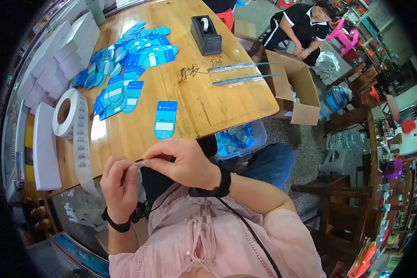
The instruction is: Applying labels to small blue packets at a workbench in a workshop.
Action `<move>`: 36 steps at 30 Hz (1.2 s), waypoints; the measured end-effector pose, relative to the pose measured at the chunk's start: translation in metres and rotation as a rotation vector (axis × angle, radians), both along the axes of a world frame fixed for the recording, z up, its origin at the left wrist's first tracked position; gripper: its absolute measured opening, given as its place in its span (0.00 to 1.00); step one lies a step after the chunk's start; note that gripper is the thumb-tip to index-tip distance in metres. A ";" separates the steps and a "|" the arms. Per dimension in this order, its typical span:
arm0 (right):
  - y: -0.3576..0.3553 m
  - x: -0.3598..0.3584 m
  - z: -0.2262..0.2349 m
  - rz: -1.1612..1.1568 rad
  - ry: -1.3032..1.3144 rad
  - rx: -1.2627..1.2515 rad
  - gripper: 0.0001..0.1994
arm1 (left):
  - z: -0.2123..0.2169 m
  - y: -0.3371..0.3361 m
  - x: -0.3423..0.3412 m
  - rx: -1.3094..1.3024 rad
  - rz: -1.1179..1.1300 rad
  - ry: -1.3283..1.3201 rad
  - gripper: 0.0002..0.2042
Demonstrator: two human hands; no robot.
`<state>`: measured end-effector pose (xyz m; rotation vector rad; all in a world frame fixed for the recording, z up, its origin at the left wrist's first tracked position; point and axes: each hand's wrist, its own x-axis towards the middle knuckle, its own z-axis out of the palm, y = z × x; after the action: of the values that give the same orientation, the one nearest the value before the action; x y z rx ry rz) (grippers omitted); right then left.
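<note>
Above my lap, at the table's near edge, both hands come together fingertip to fingertip. My left hand [119,185] is closed in a pinch, and so is my right hand [185,162]. Between their fingertips shows a small whitish piece [140,164], too small to tell its kind. Just beyond the right hand a single blue card [165,119] with a white panel lies flat on the wooden table [217,106]. Left of it stands a roll of white printed labels [64,113]; its loose strip [81,143] runs over the table's near edge beside my left hand.
A heap of blue cards [125,51] covers the far left of the table, beside stacked white boxes [65,51]. A black tape dispenser [205,34] and two thin wrapped sticks [245,78] lie farther right. Below are a bin of blue cards [259,134] and a cardboard box [296,83]; a person [296,28] sits beyond.
</note>
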<state>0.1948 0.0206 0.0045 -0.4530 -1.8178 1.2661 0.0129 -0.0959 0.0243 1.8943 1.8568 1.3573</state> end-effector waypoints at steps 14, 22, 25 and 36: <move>0.075 0.094 0.016 -0.383 -0.075 -0.421 0.05 | -0.022 0.045 0.020 -0.046 -0.091 0.518 0.26; 0.090 0.057 0.033 -0.116 -0.442 -0.581 0.10 | -0.034 0.049 0.047 -0.070 -0.019 0.461 0.28; 0.099 0.046 0.040 -0.055 -0.554 -0.630 0.11 | -0.038 0.050 0.046 -0.046 -0.009 0.473 0.29; 0.118 0.029 0.040 0.028 -0.667 -0.787 0.12 | -0.054 0.049 0.045 0.027 0.017 0.513 0.26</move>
<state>0.2237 0.1388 0.0444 -1.4195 -1.7525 1.9999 0.0579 -0.0466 -0.0296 2.4179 2.0713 0.9598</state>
